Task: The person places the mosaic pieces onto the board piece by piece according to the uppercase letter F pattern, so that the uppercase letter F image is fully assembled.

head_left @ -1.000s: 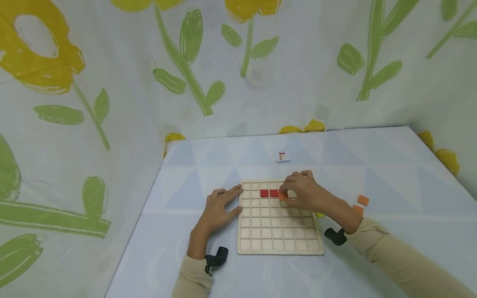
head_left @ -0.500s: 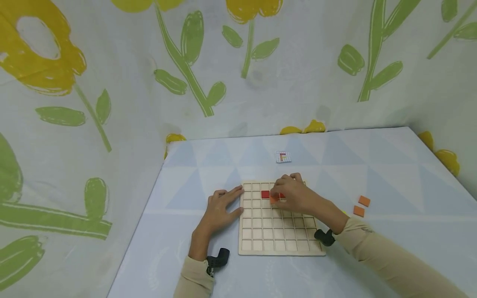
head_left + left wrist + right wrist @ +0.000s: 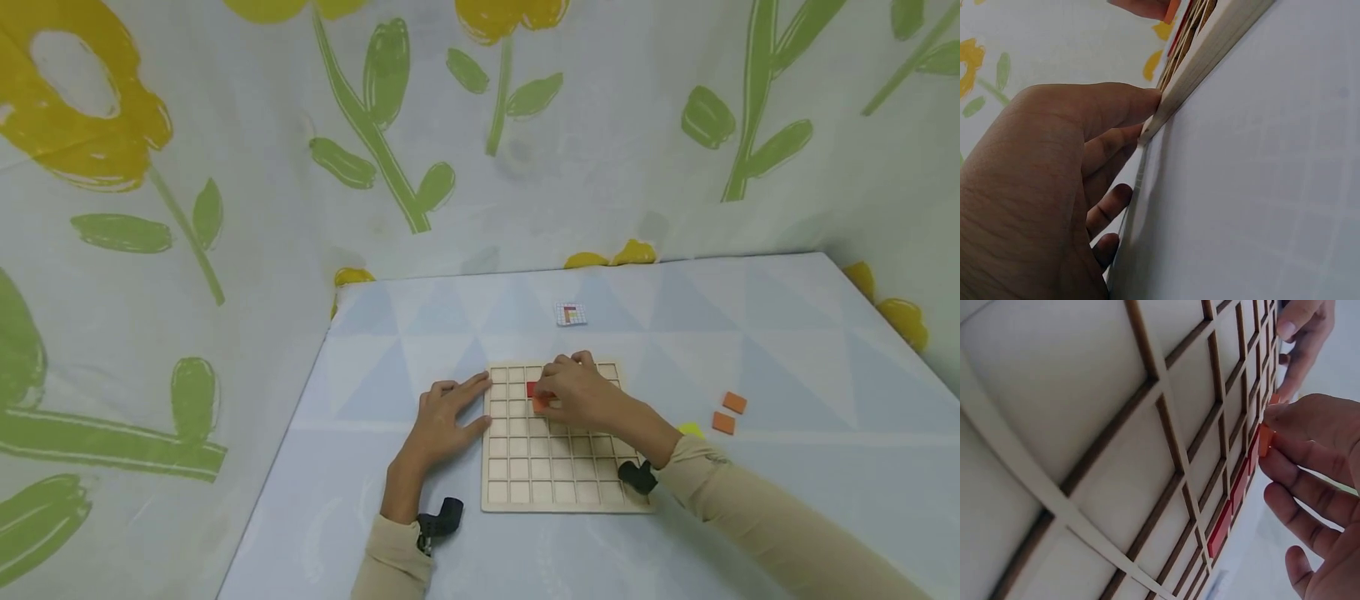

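Note:
A square wooden board (image 3: 551,464) with a grid of raised ribs lies before me. My right hand (image 3: 588,398) is over its upper part and pinches an orange square tile (image 3: 539,406) between thumb and fingers. In the right wrist view, the orange tile (image 3: 1265,440) is at the end of a row of red tiles (image 3: 1221,530) set in the grid. From the head, one red tile (image 3: 532,389) shows beside my fingers; the hand hides the others. My left hand (image 3: 441,421) touches the board's left edge with outstretched thumb and fingertips.
Two loose orange tiles (image 3: 723,423) lie right of the board, with a yellow-green tile (image 3: 691,430) partly behind my right forearm. A small card with a coloured grid pattern (image 3: 571,314) lies beyond the board. Flowered cloth (image 3: 525,192) rises behind the table.
My right hand has moved left over the board with the orange tile, from the right end of the red row towards its left tile. The left hand has stayed in place.

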A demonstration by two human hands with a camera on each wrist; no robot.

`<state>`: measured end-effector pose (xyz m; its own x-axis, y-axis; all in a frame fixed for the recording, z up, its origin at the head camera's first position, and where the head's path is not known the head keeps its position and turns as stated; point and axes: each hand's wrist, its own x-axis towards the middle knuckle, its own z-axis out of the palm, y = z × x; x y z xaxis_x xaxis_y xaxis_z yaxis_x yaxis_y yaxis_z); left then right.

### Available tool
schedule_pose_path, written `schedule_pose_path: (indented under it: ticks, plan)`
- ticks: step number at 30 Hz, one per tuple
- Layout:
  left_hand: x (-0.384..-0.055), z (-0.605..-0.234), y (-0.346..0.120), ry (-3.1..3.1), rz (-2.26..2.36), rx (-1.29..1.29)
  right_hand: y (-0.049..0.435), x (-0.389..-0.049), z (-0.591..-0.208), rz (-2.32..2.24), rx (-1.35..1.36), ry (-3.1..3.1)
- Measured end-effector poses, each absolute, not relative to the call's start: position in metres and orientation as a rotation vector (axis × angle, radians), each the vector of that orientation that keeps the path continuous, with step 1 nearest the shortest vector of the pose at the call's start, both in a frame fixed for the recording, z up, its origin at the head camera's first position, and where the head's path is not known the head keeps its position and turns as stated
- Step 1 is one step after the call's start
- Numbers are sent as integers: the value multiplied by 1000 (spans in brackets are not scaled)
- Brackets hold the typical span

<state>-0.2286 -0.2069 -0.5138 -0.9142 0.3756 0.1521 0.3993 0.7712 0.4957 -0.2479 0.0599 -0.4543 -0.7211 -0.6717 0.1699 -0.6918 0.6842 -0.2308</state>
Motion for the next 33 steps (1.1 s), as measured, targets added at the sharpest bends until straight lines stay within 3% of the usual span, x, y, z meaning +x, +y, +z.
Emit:
schedule_pose_path:
  ticks: [33]
  plan:
    - [-231, -518, -208, -2894, -824, -645, 54, -244, -462, 327, 1132, -2794]
